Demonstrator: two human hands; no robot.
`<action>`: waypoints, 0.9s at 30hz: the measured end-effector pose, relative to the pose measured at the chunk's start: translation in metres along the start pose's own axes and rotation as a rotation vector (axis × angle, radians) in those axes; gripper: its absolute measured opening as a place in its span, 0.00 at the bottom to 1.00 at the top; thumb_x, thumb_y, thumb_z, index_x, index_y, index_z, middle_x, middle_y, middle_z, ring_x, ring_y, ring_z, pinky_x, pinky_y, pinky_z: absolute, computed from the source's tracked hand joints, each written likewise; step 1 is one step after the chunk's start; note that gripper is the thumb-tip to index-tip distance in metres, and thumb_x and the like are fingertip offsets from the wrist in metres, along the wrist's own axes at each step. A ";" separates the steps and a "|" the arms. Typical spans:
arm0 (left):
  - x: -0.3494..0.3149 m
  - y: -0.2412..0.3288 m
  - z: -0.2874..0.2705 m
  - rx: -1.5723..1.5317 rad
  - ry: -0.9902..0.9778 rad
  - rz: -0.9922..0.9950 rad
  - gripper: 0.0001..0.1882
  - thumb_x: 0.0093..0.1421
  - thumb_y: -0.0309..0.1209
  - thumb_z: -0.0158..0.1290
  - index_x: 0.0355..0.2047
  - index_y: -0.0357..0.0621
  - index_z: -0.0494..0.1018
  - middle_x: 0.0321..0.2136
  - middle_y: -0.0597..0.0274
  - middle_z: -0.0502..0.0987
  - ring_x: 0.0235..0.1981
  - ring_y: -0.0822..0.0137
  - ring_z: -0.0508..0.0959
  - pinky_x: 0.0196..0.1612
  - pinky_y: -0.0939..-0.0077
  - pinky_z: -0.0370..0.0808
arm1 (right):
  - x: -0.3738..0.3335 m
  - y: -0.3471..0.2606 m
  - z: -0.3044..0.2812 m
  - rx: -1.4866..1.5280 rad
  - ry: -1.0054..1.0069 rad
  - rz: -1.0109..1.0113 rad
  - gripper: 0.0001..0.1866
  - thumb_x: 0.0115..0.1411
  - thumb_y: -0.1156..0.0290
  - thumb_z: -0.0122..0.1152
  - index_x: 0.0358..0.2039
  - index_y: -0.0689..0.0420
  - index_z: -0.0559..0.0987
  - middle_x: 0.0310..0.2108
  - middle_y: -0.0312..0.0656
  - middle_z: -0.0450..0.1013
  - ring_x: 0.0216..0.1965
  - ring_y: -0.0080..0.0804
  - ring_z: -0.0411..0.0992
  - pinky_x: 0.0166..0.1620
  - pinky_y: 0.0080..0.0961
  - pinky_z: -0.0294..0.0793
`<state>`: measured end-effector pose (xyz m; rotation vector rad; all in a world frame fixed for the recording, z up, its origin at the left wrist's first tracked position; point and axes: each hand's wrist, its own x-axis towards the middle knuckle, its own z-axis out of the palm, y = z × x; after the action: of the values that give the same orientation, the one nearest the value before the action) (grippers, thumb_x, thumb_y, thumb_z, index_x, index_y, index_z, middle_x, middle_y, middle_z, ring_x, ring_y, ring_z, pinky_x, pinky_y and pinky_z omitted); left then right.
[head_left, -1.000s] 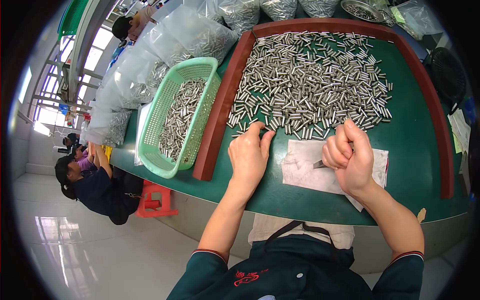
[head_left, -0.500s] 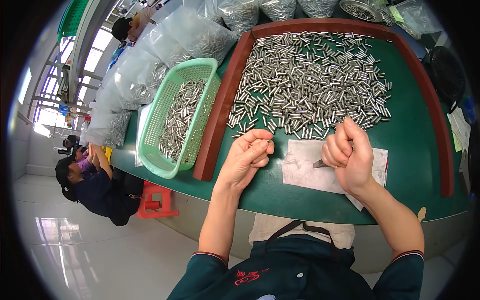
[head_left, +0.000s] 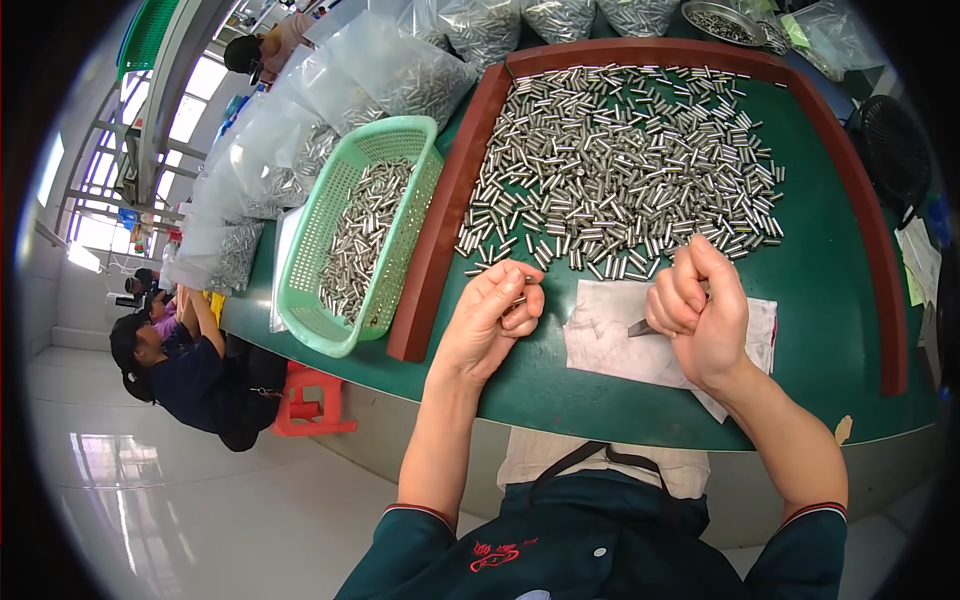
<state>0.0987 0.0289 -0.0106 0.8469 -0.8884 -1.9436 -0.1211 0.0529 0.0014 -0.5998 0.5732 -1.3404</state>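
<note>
My left hand is closed just in front of the heap, thumb and fingers pinched round a small metal pin that shows only in part. Over a smudged white cloth, my right hand is curled into a fist on a slim, flat metal tool. Its grey end sticks out on the fist's left side; the fingers hide the rest, so I cannot tell its kind. Beyond both hands, a wide heap of short, shiny metal pins lies loose on the green tabletop.
A dark red raised frame borders the heap on three sides. Left of it stands a light green perforated basket holding more pins. Clear bags of pins line the back and left. A black fan stands at right; co-workers sit at far left.
My left fingers have shifted slightly, the index finger lifting and more of the pin showing. My right hand looks unmoved.
</note>
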 end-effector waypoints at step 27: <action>0.002 0.001 0.000 -0.207 0.078 0.109 0.06 0.56 0.29 0.45 0.24 0.42 0.67 0.15 0.67 0.60 0.14 0.80 0.53 0.17 0.88 0.52 | 0.001 0.000 0.000 0.013 0.036 0.017 0.23 0.61 0.60 0.33 0.09 0.51 0.53 0.04 0.31 0.47 0.08 0.19 0.41 0.14 0.19 0.43</action>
<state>0.0984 0.0268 -0.0101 0.7321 -0.6611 -1.8569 -0.1214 0.0521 0.0013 -0.5600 0.5971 -1.3406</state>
